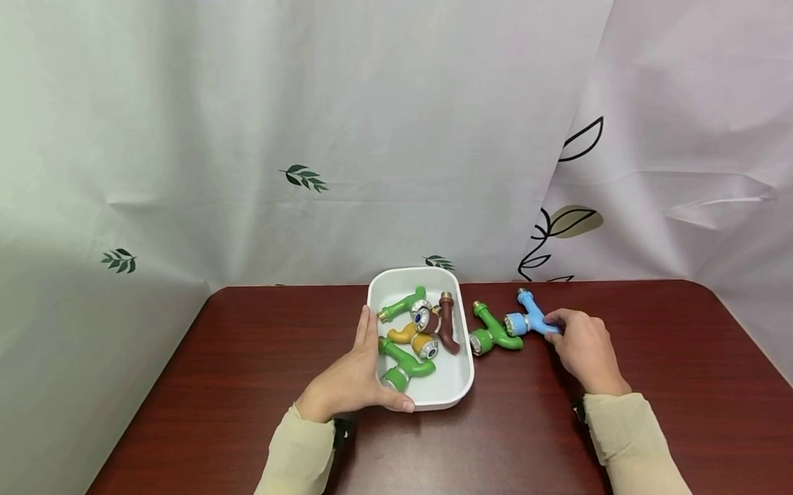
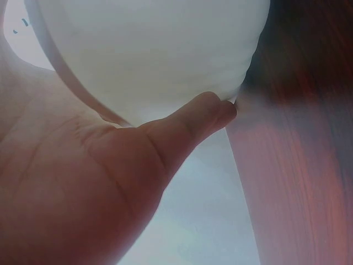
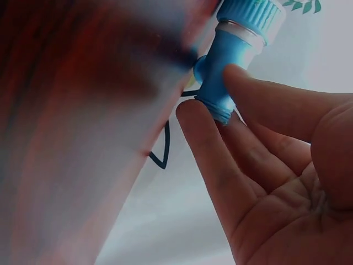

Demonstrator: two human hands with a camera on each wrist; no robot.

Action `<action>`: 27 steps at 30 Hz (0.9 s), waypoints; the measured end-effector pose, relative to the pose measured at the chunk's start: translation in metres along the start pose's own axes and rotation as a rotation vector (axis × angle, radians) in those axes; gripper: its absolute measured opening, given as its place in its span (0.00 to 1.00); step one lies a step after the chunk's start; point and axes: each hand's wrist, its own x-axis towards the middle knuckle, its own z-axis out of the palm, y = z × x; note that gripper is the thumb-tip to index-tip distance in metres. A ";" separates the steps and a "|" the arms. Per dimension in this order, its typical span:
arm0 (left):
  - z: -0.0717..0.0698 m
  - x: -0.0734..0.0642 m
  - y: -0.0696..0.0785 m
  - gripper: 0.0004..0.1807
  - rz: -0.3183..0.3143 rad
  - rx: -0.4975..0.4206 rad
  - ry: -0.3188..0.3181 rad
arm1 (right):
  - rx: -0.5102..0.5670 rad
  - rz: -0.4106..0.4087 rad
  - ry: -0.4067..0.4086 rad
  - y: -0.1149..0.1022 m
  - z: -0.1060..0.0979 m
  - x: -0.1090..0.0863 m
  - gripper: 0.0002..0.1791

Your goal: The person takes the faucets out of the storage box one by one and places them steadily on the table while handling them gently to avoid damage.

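Observation:
A white plastic tray [image 1: 453, 391] holds several water taps: a green tap [image 1: 404, 304] at the back, a brown tap [image 1: 448, 326] at the right, a yellow tap [image 1: 403, 335] in the middle and another green tap [image 1: 408, 363] nearer the front. Around the tray's near left corner rests my left hand [image 1: 349, 380], its fingers straight along the left side and its thumb across the near edge. My right hand [image 1: 586, 347] pinches one end of a blue tap [image 3: 226, 61] between thumb and fingers. One more green tap [image 1: 496, 332] lies on the table between the tray and the blue tap.
The dark red wooden table [image 1: 248, 366] ends close behind the tray. A pale cloth backdrop [image 1: 374, 130] with leaf prints hangs behind that far edge and beside the table.

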 end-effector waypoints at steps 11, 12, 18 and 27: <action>0.000 0.001 -0.001 0.86 -0.005 0.006 -0.003 | -0.007 0.012 -0.038 0.001 -0.001 0.001 0.13; 0.000 0.001 -0.001 0.86 -0.004 0.005 -0.002 | -0.007 0.014 -0.041 0.001 -0.001 0.001 0.13; 0.000 0.001 -0.001 0.86 0.001 0.002 0.004 | -0.010 0.018 -0.062 0.000 -0.002 0.001 0.13; 0.000 0.001 -0.001 0.86 -0.003 0.008 0.003 | -0.015 0.017 -0.061 0.000 0.000 0.002 0.13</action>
